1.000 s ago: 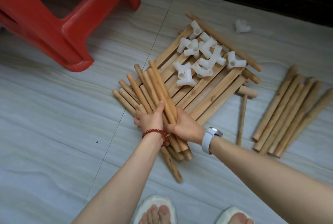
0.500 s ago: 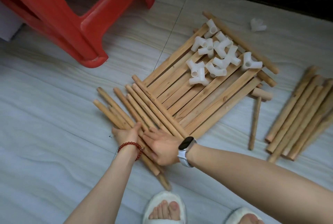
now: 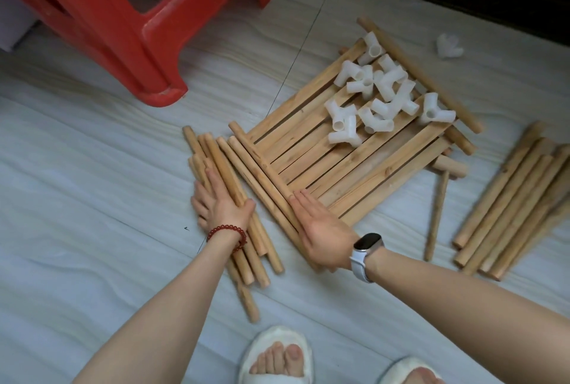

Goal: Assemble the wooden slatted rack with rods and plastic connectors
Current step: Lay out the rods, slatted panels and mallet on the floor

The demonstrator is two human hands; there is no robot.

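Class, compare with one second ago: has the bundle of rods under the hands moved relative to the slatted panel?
Yes. The bundle of rods came off the slatted panel to the floor at its left edge, away from the white connectors.

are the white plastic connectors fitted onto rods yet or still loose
Loose: the white plastic connectors lie piled on the wooden slatted panel, their open sockets empty of rods.

Tan rods (image 3: 222, 167), white connectors (image 3: 374, 102), red stool (image 3: 129, 28), seemingly grey-streaked floor (image 3: 77, 198).
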